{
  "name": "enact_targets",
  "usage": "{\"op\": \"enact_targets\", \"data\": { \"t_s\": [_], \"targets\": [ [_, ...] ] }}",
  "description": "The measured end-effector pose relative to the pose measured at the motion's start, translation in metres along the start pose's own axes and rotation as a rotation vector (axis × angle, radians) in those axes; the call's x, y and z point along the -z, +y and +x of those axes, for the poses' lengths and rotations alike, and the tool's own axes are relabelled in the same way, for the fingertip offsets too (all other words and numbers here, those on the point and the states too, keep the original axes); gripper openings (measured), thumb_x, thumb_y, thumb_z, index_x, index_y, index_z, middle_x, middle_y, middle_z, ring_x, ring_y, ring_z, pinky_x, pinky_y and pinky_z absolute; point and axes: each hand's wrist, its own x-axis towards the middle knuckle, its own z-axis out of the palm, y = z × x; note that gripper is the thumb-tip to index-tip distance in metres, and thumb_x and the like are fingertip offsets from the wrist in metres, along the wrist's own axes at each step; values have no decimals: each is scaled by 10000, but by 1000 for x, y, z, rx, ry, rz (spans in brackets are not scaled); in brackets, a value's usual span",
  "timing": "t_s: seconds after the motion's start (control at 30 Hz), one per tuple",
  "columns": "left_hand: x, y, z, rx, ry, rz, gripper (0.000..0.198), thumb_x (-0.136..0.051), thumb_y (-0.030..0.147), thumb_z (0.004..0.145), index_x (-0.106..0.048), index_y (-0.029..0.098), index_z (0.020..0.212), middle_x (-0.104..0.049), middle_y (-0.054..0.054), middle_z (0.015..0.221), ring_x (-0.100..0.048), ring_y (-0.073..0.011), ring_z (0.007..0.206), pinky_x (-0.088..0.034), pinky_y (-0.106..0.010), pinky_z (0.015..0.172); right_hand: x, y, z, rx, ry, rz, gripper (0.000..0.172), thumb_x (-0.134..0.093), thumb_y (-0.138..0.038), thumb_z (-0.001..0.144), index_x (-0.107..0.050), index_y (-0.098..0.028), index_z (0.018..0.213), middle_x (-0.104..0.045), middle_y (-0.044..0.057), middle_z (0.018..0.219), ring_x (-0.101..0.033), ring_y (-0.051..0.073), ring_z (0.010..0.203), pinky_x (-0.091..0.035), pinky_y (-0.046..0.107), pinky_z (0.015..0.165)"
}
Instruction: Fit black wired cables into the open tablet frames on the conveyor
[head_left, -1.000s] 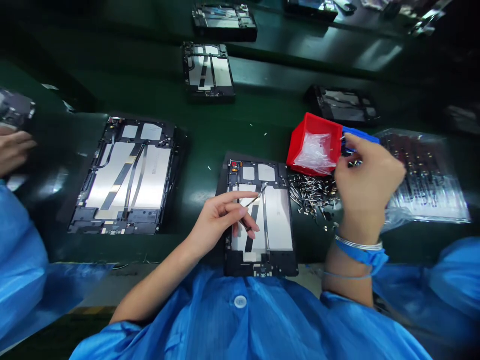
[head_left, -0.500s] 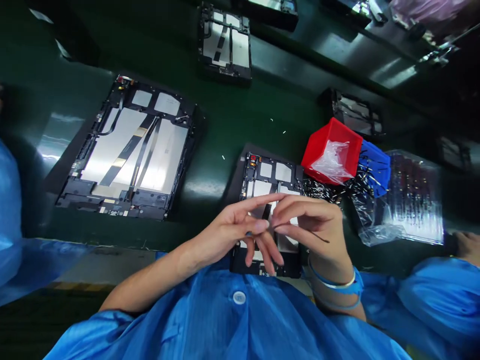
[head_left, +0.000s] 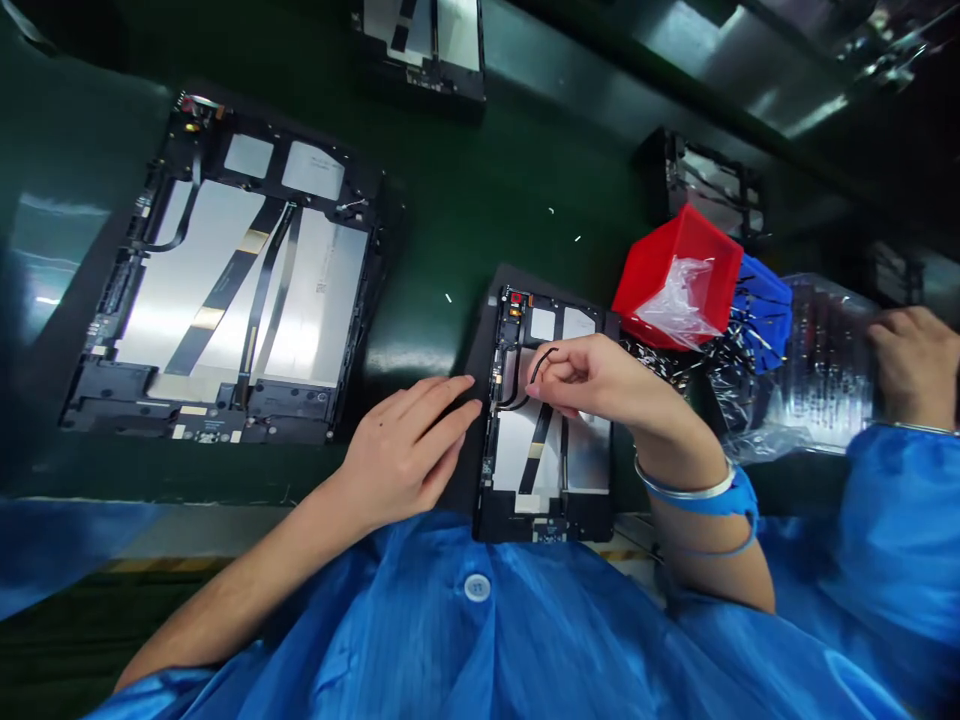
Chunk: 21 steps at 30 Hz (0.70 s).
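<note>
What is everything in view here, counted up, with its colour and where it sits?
Dark green workbench: one, dark green, beneath everything.
Near tablet frame: one, black and silver, under the hands.
Other tablet frames: three, black and silver, left and farther along the bench.
Red plastic bin: one, red, right of the near frame.
Clear plastic bag: one, clear, in the red bin.
Blue bin: one, blue, right of the red bin.
Loose small parts: many, dark and silver, beside the red bin.
Co-worker's hand: one, bare, far right.
Thin black cable: one, black, over the near frame.
Right hand: one, pinching the thin black cable.
Left hand: one, open, beside the near frame.
Blue smock: one, blue, on the person.
</note>
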Motion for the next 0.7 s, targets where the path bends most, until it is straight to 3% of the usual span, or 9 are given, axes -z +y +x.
{"op": "enact_targets", "data": {
  "t_s": [0.27,0.5,0.7],
  "targets": [
    [2,1,-6,-67,-172,103,372,-503,149,889,-595,132,1249,-590,-192,1306,-558,-341,1191,-550,-483,867,-7,7,1,43,65,-164,154,-615,-245,726,-544,-171,611,-434,-90,432,-343,31,410,-260,178,408],
    [-2,4,-7,-52,-190,133,368,-475,167,899,-595,125,1245,-573,-185,1323,-519,-341,1216,-518,-486,890,-9,3,0,108,128,-224,139,-613,-218,731,-549,-177,615,-416,-101,412,-323,34,409,-269,199,437],
    [-2,12,1,-38,-182,251,316,-464,164,888,-632,127,1153,-626,-177,1242,-572,-331,1123,-519,-413,785,-11,9,0,85,179,-148,106,-610,-238,734,-561,-174,665,-425,-102,406,-327,44,406,-277,217,459]
  ]
}}
